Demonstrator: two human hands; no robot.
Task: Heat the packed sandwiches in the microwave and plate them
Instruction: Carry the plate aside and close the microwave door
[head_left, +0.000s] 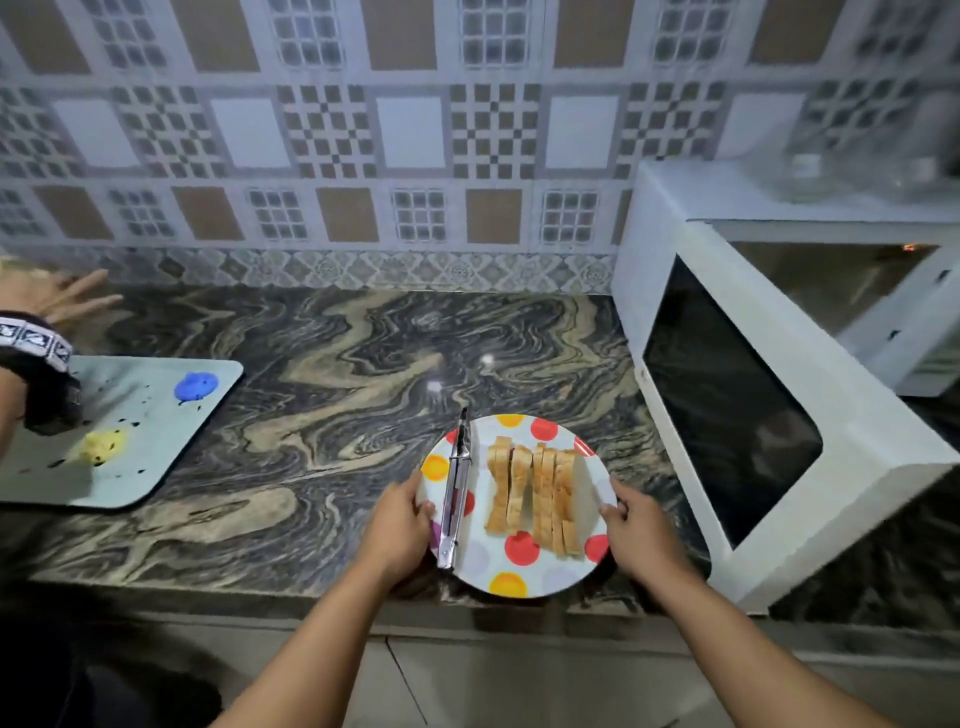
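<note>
Two hands on the plate (540, 577) now: left hand (397, 530) and right hand (641, 530) curl their fingers round opposite rims. Sandwiches (535, 493) stand upon it, tongs (456, 493) alongside, microwave (769, 395) open just right.

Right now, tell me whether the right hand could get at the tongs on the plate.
Probably yes, once it lets go. The right hand grips the polka-dot plate's right rim, and the tongs lie uncovered along its left side, beside the left hand. It would have to reach over the sandwiches in between.
</note>
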